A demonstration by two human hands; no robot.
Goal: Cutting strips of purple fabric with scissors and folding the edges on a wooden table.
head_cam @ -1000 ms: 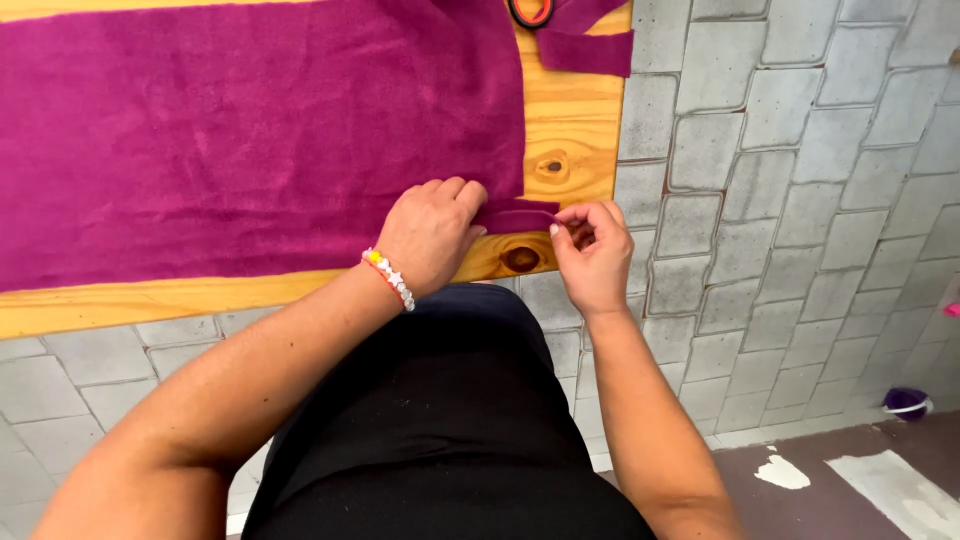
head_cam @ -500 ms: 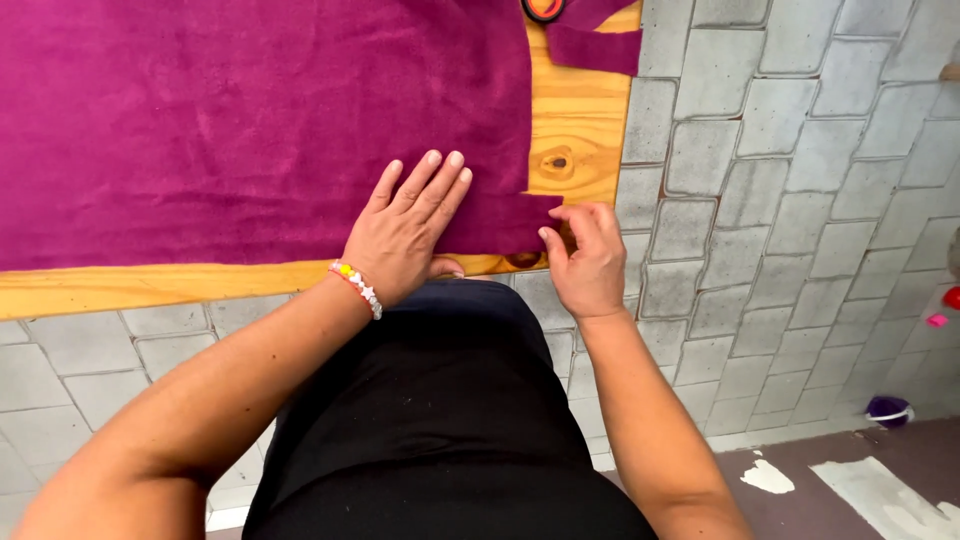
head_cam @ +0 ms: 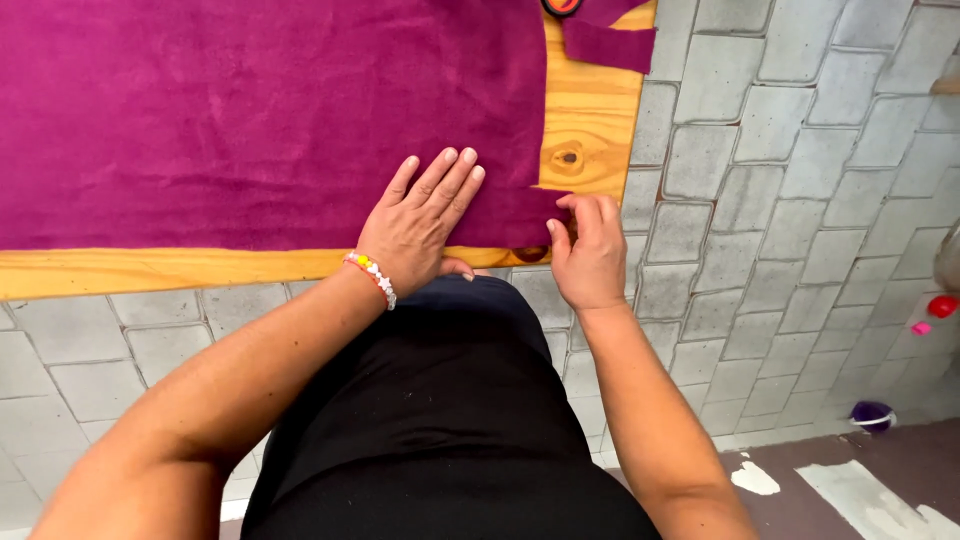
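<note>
magenta fabric [head_cam: 250,120] spread over wooden table [head_cam: 590,130], near edge just short of table's near edge | left hand [head_cam: 420,225] flat, fingers spread, pressing fabric's near-right part | right hand [head_cam: 590,250] pinching fabric's right corner; bare wood strip beyond; paved floor [head_cam: 800,200] right

Magenta fabric [head_cam: 250,120] is spread over a honey-yellow pine tabletop [head_cam: 590,120] marked by dark brown knots.

A second magenta scrap [head_cam: 610,45] is seen at the top edge, beside an orange-and-black object [head_cam: 562,6]. A beaded bracelet [head_cam: 372,278] in white, orange, yellow and green is worn on the left wrist, and black clothing [head_cam: 430,420] is worn below. The floor [head_cam: 800,150] is patterned in pale grey paving blocks with darker joints. A red object [head_cam: 941,305], a pink one [head_cam: 920,328] and a purple one [head_cam: 872,414] are scattered at the right.
</note>
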